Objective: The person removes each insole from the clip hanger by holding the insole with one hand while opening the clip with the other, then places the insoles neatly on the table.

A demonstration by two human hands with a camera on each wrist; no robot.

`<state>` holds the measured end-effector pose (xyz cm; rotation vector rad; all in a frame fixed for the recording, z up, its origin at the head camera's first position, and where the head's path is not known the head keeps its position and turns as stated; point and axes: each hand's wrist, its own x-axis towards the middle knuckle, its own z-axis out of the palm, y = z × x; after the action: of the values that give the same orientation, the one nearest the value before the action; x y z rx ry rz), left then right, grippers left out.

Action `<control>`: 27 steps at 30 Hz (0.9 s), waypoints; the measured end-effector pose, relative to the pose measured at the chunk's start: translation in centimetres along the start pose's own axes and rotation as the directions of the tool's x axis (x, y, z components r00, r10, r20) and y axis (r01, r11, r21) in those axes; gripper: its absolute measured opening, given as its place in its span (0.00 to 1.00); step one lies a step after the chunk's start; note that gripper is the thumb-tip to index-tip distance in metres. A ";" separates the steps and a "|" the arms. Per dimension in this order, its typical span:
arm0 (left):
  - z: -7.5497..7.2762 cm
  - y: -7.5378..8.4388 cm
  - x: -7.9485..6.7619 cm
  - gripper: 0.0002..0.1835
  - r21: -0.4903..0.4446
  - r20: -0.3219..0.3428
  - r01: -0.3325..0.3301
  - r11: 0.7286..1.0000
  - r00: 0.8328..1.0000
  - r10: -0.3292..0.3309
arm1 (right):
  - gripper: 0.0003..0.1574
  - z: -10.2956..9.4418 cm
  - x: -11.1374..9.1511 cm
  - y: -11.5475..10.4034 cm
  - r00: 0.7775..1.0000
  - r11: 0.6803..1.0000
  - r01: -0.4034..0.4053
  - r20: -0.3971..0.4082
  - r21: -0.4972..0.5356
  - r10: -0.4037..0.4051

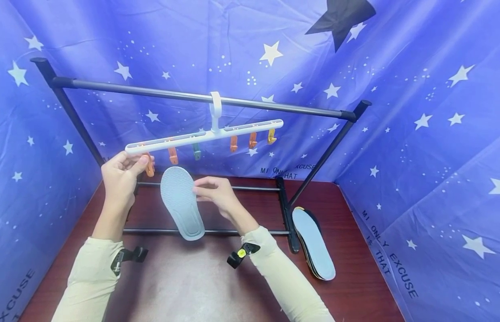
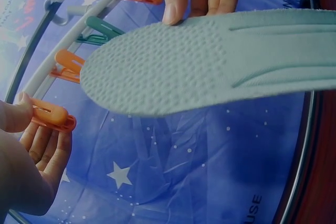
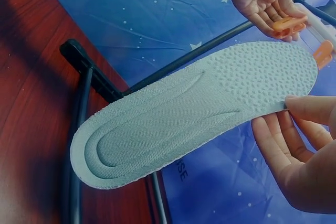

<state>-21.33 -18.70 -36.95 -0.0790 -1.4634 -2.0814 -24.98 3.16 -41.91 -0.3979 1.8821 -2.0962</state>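
In the head view my left hand pinches an orange clothespin at the left end of a white clip hanger. My right hand holds a light grey shoe insole by its right edge, between thumb and fingers. The insole hangs below the hanger, its dimpled toe end up and its heel down. In the left wrist view the toe end lies close to a second orange clothespin and a green clothespin. The right wrist view shows the thumb on the insole's face.
The hanger hooks over the top bar of a black metal rack, with more orange and yellow clips on its right half. A stack of insoles lies on the reddish-brown table right of the rack. Starry blue cloth surrounds everything.
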 end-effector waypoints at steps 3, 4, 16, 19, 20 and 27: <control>0.0 0.0 0.0 0.11 -0.007 -0.001 0.004 1.000 1.000 -0.004 | 0.17 -0.5 -0.1 -0.1 1.000 1.000 0.005 -0.001 -0.002 -0.005; 0.0 -0.1 0.0 0.11 -0.004 0.000 0.005 1.000 1.000 -0.005 | 0.17 -0.7 -0.2 -0.2 1.000 1.000 0.007 -0.002 -0.002 -0.007; -0.1 0.1 0.1 0.11 0.008 0.002 0.009 1.000 1.000 -0.009 | 0.17 -3.3 -1.2 -1.4 1.000 1.000 0.025 -0.009 -0.014 -0.025; -0.1 0.1 0.2 0.12 0.008 -0.002 0.013 1.000 1.000 -0.013 | 0.17 -4.1 -1.5 -1.8 0.999 0.999 0.037 -0.017 -0.027 -0.037; -0.1 0.1 0.2 0.12 0.005 -0.002 0.015 1.000 1.000 -0.015 | 0.17 -4.4 -1.6 -1.9 0.999 0.999 0.039 -0.021 -0.032 -0.040; -0.2 0.0 0.0 0.13 -0.020 0.005 0.011 1.000 1.000 -0.011 | 0.16 -6.8 -2.8 -2.6 0.998 0.999 0.028 -0.058 -0.038 -0.030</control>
<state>-21.33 -18.89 -37.05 -0.0838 -1.4492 -2.1060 -25.18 10.77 -40.07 -0.3788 1.9617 -2.1161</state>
